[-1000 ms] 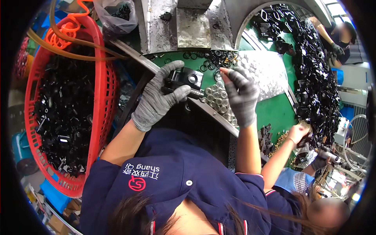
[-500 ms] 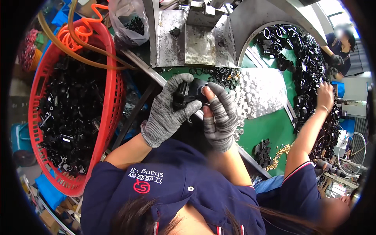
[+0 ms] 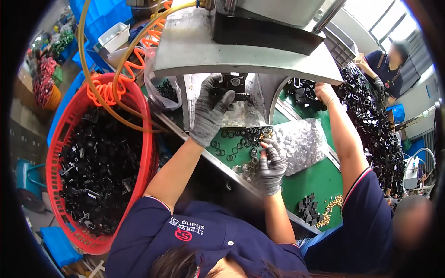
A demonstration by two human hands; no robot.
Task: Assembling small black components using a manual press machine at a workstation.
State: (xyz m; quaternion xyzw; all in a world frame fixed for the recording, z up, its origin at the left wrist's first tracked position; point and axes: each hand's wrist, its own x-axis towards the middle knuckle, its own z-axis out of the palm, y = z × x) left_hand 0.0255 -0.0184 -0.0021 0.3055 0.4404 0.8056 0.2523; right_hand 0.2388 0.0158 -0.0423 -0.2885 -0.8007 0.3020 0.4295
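My left hand (image 3: 207, 113), in a grey knit glove, grips a black plastic housing (image 3: 236, 88) by its left side, thumb below and fingers above. A round clear disc shows on the housing's face. It is held over the metal base (image 3: 257, 119) of a press, under the press's broad upper plate (image 3: 245, 62). My right hand (image 3: 271, 167), gloved with bare fingertips, is at the edge of scattered black rings (image 3: 241, 141) and small clear discs (image 3: 248, 170). Its fingers are bent together; whatever lies between the tips is too small to make out.
A red basket (image 3: 147, 162) of black parts stands at left, with orange coiled hose (image 3: 109, 92) above. A plastic bag of clear discs (image 3: 303, 146) lies on the green table (image 3: 296, 187). A co-worker's arm (image 3: 345, 127) reaches toward heaped black parts (image 3: 366, 111) at right.
My left hand has carried the housing forward and up to the press. My right hand has left the housing and moved to the rings and discs. The view has shifted, showing more of the press.
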